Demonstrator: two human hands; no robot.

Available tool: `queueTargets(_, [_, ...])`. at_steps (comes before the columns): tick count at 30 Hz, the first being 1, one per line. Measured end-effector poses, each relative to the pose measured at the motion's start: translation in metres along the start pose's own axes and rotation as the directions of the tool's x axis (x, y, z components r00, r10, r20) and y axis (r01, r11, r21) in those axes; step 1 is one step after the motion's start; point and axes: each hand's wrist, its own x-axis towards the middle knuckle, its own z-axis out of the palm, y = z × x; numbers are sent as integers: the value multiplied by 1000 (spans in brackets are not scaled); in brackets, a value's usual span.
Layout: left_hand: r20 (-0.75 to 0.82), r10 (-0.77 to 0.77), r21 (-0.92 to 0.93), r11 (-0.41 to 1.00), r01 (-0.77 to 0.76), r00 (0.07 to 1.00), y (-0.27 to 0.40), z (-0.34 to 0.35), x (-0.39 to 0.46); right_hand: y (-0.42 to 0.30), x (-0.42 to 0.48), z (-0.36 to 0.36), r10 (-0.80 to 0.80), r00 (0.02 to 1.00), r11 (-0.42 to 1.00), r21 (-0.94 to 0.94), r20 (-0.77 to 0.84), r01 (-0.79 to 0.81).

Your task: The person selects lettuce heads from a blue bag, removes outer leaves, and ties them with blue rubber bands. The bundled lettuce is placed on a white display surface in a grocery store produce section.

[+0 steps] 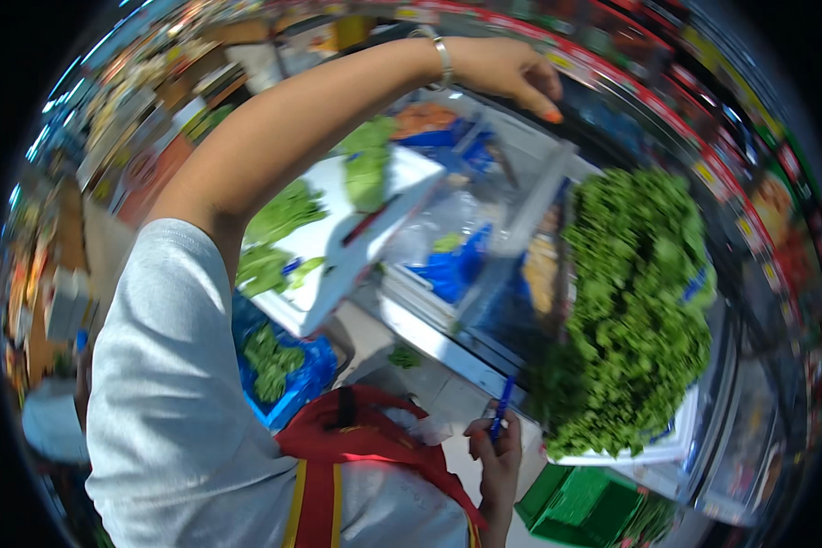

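Note:
My left arm stretches across the top of the view, a bangle at its wrist. My left hand (510, 75) hangs above the open freezer case (431, 322), fingers slightly bent, thumb apart, nothing visible in it. Low in the middle, in front of my red apron (356, 425), my right hand (496, 445) grips a slim blue handheld tool (503, 407), possibly a pen or cutter. To its right, bunched leafy green lettuce (637, 308) is heaped on a white foam tray (685, 425). Another white foam box (401, 185), left of the case, bears pale green leafy vegetables (366, 171).
A blue-lined crate (315, 366) holds greens at lower left. Loose leaves (404, 356) lie on the floor. A green plastic basket (582, 503) stands below the lettuce. Refrigerated shelving with a red price rail (657, 103) curves along the upper right. A person (55, 418) is at far left.

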Motion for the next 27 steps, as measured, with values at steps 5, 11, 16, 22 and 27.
queueTargets(5, [-58, -490, -80, 871, 485, 870, -129, -10, -222, -6, 39, 61, -71, 988, 995, -64, 136, 80])
queueTargets(11, [-155, -612, 39, 781, 624, 776, -165, 87, -382, -19, 160, 176, -347, 925, 855, -353, 153, 380])
queueTargets(16, [11, -650, 49, 759, 649, 760, -130, 110, -407, 1, 284, 269, -567, 816, 488, -751, 115, 445])
queueTargets(22, [-333, -462, -80, 882, 464, 822, -111, 103, -428, 7, 321, 304, -382, 924, 363, -917, 15, 165])
queueTargets(27, [-288, -646, -676, 660, 328, 707, -110, 90, -437, -19, 316, 257, -36, 956, 999, 34, 292, 27])
